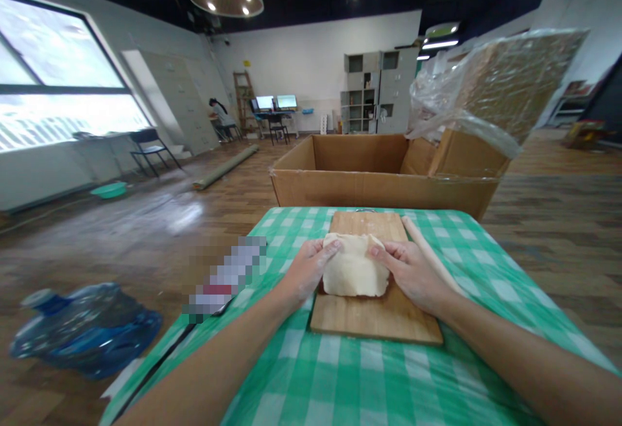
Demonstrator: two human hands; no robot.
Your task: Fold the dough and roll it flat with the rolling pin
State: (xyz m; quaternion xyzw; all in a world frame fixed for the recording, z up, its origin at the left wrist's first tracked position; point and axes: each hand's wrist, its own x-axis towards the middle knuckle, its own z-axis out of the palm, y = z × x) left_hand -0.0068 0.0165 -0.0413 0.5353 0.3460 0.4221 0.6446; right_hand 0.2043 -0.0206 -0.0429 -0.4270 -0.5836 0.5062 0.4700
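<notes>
A pale, flattened sheet of dough (pixel 357 267) hangs between my two hands, over a wooden cutting board (pixel 376 321). My left hand (pixel 310 267) pinches its upper left edge, with the thumb lying on the near face. At the upper right edge, my right hand (pixel 411 267) grips it the same way, thumb and forefinger pressed together. The sheet's lower edge is slightly ragged; whether it touches the board I cannot tell. A light-coloured rolling pin (pixel 430 251) lies slanting along the board's right side, partly hidden behind my right hand.
The green checked tablecloth (pixel 311 374) covers the table. At its left edge lies a blurred-out flat object (pixel 228 280) with a black cable. A big open cardboard box (pixel 379 186) stands behind the table, and a blue water jug (pixel 87 329) is on the floor. Far back, a person (pixel 222 118) sits.
</notes>
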